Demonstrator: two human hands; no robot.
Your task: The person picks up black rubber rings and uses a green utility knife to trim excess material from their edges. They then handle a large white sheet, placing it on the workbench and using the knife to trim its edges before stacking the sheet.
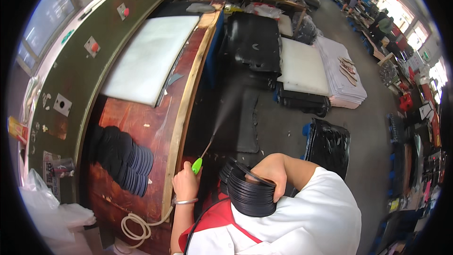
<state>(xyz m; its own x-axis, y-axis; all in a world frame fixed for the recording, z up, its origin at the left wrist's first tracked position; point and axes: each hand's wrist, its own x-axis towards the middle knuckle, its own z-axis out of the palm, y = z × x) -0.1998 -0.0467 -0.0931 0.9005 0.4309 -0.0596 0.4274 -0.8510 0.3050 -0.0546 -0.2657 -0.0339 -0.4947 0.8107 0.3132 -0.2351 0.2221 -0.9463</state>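
My left hand (185, 184), with a bangle at the wrist, is closed round a bright green handle (197, 165). A thin shaft runs up from that handle and smears into a pale blur, so the tool's exact kind cannot be told. Against my chest, my right hand (272, 172) grips a thick stack of black flat pieces (250, 199) with rounded edges. Its fingers hook over the top of the stack and are partly hidden. Similar dark, sole-shaped pieces (134, 163) lie in leaning rows on the reddish table (127, 113) to my left.
A white board (151, 56) lies farther along the table, beside a green machine beam (61, 80) with red buttons. A coiled pale hose (137, 229) hangs near the table's front. Black sheets (255, 38), a white slab (304, 66) and gloves (348, 71) on stacked white sheets stand ahead.
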